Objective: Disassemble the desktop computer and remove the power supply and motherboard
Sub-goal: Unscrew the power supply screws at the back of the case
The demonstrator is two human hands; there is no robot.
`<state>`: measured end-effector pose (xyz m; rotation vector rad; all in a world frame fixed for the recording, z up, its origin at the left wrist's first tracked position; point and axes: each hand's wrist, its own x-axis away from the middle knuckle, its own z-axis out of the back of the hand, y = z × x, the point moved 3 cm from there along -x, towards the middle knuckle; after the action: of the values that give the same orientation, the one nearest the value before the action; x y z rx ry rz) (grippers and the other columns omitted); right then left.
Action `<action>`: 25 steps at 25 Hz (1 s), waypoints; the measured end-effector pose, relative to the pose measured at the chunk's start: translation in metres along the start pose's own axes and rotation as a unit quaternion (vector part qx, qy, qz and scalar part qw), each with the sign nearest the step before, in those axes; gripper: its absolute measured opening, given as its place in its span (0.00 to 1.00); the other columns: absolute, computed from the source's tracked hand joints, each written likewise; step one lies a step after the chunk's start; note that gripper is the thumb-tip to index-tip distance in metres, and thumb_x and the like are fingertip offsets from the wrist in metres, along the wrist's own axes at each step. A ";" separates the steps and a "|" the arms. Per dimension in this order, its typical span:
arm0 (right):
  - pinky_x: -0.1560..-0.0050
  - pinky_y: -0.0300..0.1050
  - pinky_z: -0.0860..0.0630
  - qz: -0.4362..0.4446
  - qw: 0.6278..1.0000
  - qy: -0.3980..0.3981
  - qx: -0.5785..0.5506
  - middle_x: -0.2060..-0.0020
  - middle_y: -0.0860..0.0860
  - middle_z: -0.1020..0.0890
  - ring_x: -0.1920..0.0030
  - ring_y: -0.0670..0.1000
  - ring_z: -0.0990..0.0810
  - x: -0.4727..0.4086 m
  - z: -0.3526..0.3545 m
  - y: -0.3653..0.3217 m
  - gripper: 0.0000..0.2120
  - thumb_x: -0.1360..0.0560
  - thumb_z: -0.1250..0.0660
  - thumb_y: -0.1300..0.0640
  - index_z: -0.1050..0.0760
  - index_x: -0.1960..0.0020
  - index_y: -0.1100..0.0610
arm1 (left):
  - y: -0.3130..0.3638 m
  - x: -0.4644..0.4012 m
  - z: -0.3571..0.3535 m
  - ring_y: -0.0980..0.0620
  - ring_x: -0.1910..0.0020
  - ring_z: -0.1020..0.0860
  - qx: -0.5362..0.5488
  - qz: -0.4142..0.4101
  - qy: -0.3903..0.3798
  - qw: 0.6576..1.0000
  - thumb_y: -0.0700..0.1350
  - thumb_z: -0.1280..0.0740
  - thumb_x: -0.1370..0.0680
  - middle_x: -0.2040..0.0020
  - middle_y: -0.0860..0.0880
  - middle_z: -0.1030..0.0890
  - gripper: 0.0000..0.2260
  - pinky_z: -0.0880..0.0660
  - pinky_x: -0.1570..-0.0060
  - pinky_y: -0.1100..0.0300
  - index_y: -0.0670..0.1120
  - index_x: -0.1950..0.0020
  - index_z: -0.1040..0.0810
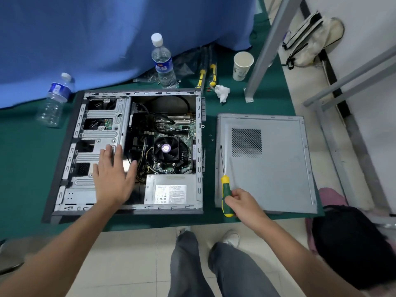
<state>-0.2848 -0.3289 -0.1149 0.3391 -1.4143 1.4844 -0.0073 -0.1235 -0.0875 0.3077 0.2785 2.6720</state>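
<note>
An open desktop case [199, 151] lies on its side on the green table. Inside it I see the motherboard [184, 127] with a black CPU fan [166, 148], and the grey power supply [171, 190] in the near right corner. My left hand [113, 176] lies flat with spread fingers over the metal drive cage [102, 125]. My right hand [242, 202] grips the green and yellow handle of a screwdriver [225, 187], whose shaft points away from me. The removed side panel [278, 168] lies to the right of the case.
Two water bottles [162, 61] [54, 99], a paper cup [242, 65], a crumpled tissue [222, 93] and yellow-handled tools [212, 73] lie behind the case. Small screws [211, 137] sit between case and panel. A metal frame leg [257, 61] stands at right; a black bag [353, 243] lies on the floor.
</note>
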 end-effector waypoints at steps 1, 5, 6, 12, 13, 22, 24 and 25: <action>0.55 0.48 0.21 -0.006 0.999 -0.012 -0.038 0.59 0.55 0.19 0.61 0.50 0.21 0.004 0.004 0.001 0.06 0.25 0.38 0.58 0.27 0.49 0.57 | 0.009 0.005 0.001 0.40 0.22 0.47 0.033 0.023 0.007 0.999 0.59 0.47 0.18 0.21 0.38 0.45 0.30 0.48 0.24 0.41 0.42 0.21 0.43; 0.62 0.45 0.21 -0.028 0.981 -0.047 -0.185 0.59 0.57 0.19 0.63 0.52 0.21 0.015 0.017 -0.004 0.12 0.25 0.41 0.64 0.28 0.44 0.53 | 0.068 0.047 -0.022 0.38 0.28 0.36 0.077 0.074 -0.029 0.994 0.62 0.50 0.18 0.25 0.38 0.40 0.29 0.36 0.32 0.42 0.47 0.23 0.37; 0.64 0.44 0.24 -0.024 0.980 -0.053 -0.192 0.62 0.55 0.20 0.65 0.51 0.22 0.016 0.020 -0.006 0.11 0.25 0.40 0.63 0.27 0.45 0.53 | 0.079 0.055 -0.030 0.38 0.31 0.32 0.073 0.087 -0.057 0.992 0.63 0.51 0.19 0.26 0.38 0.38 0.28 0.31 0.36 0.42 0.48 0.26 0.34; 0.67 0.38 0.25 0.071 0.974 -0.027 -0.213 0.67 0.50 0.22 0.67 0.49 0.24 0.011 0.011 -0.031 0.08 0.28 0.28 0.62 0.27 0.58 0.56 | 0.093 0.066 -0.035 0.40 0.49 0.28 0.021 0.096 0.011 0.995 0.63 0.48 0.20 0.43 0.40 0.29 0.20 0.30 0.56 0.49 0.48 0.57 0.32; 0.65 0.37 0.24 0.081 0.972 -0.019 -0.221 0.65 0.50 0.20 0.65 0.48 0.22 0.007 0.005 -0.038 0.09 0.28 0.27 0.63 0.27 0.57 0.56 | 0.093 0.066 -0.036 0.40 0.49 0.28 0.018 0.092 0.018 0.995 0.63 0.49 0.20 0.44 0.40 0.29 0.20 0.32 0.57 0.50 0.48 0.58 0.32; 0.52 0.49 0.20 0.126 0.979 0.058 -0.152 0.55 0.58 0.19 0.60 0.55 0.21 -0.012 -0.029 -0.059 0.04 0.26 0.31 0.59 0.27 0.55 0.55 | 0.093 0.065 -0.039 0.40 0.49 0.28 0.027 0.093 0.030 0.995 0.63 0.48 0.21 0.44 0.41 0.30 0.18 0.32 0.56 0.50 0.49 0.57 0.33; 0.55 0.47 0.21 0.143 0.982 0.048 -0.117 0.58 0.58 0.20 0.59 0.58 0.21 -0.015 -0.026 -0.059 0.04 0.26 0.32 0.58 0.27 0.56 0.54 | 0.093 0.065 -0.039 0.41 0.50 0.28 0.027 0.092 0.032 0.995 0.63 0.49 0.21 0.44 0.41 0.30 0.19 0.32 0.56 0.50 0.49 0.57 0.33; 0.52 0.50 0.20 0.145 0.982 0.036 -0.114 0.60 0.57 0.22 0.60 0.58 0.23 -0.017 -0.026 -0.059 0.04 0.26 0.32 0.58 0.27 0.56 0.54 | 0.093 0.065 -0.039 0.41 0.51 0.29 0.027 0.091 0.033 0.995 0.63 0.49 0.22 0.45 0.41 0.30 0.20 0.31 0.56 0.50 0.48 0.58 0.33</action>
<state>-0.2193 -0.3267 -0.1009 -0.0669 -1.6071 1.5267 -0.1117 -0.1827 -0.0914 0.2723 0.3590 2.8630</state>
